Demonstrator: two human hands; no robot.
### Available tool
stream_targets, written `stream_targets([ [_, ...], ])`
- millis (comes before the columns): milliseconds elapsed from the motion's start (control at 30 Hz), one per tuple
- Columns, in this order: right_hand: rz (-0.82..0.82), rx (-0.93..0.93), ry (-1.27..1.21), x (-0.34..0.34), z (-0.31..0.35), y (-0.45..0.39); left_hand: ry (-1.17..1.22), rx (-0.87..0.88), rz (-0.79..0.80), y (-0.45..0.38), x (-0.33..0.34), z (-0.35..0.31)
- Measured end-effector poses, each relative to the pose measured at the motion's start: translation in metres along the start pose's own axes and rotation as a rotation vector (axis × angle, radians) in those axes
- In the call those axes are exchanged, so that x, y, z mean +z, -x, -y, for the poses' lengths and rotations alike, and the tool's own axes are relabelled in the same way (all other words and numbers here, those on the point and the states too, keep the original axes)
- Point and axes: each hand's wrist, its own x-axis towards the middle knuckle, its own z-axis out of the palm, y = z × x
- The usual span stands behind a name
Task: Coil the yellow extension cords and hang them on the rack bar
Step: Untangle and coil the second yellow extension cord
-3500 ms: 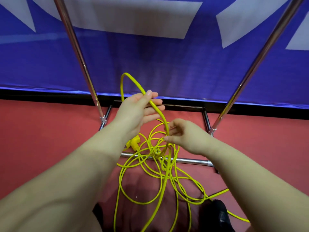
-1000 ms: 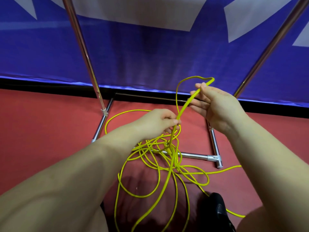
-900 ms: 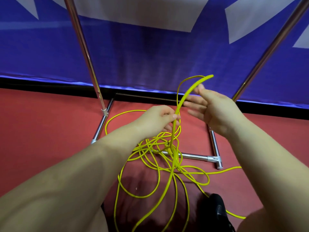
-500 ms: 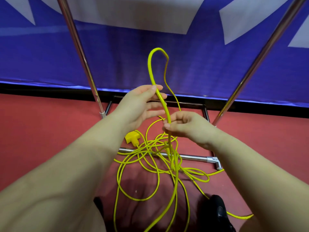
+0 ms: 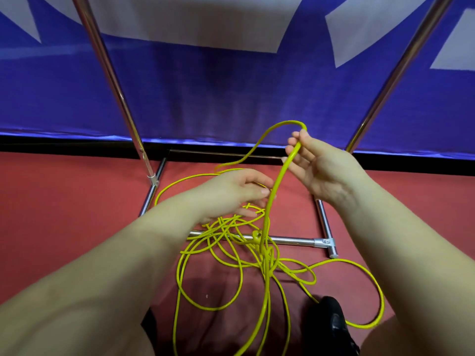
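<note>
My right hand (image 5: 323, 170) is up in front of the blue banner (image 5: 205, 98), fingers loosely curled round the yellow cord (image 5: 279, 181), which arches over my fingertips in a small loop at the top. From there one strand drops straight down to the tangle on the red floor (image 5: 64, 214). My left hand (image 5: 239, 191) sits lower, just left of that strand, thumb and fingers lightly closed on it. Below my hands the cord lies in a loose heap of loops draped over the rack's low front crossbar (image 5: 293, 240), with one wide loop running out to the right of the heap. The rack's two chrome uprights (image 5: 110, 80) rise on either side of my hands. A black shoe (image 5: 331, 327) shows just under the heap.
</note>
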Motion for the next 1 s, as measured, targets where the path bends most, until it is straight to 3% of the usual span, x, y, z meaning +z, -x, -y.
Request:
stream_targets([
  [133, 0.043, 0.015, -0.040, 0.002, -0.001, 0.000, -0.012, 0.060, -0.019, 0.000, 0.003, -0.001],
  [200, 0.063, 0.044, 0.003, 0.001, -0.002, 0.000, 0.055, 0.100, -0.107, 0.000, 0.002, -0.005],
  [300, 0.130, 0.123, 0.359, -0.003, -0.013, 0.001, 0.272, 0.178, -0.293, -0.001, -0.010, -0.012],
  [400, 0.329, 0.183, 0.663, -0.005, -0.033, 0.009, 0.480, 0.230, -0.383, 0.000, -0.025, -0.018],
  [567, 0.359, 0.094, 0.714, 0.000, -0.035, 0.016, 0.617, 0.246, -0.439, -0.001, -0.033, -0.019],
  [667, 0.272, 0.023, 0.586, 0.001, -0.025, 0.012, 0.471, 0.158, -0.373, -0.004, -0.027, -0.013],
  [833, 0.075, -0.046, 0.110, -0.003, 0.000, 0.003, -0.085, -0.045, 0.013, -0.002, 0.004, 0.004],
  [933, 0.056, -0.068, 0.024, -0.006, 0.003, 0.002, -0.159, -0.005, -0.021, -0.003, 0.007, 0.005],
  [1000, 0.095, -0.050, 0.120, -0.005, -0.001, 0.003, -0.076, 0.025, -0.090, -0.002, 0.005, 0.002],
])
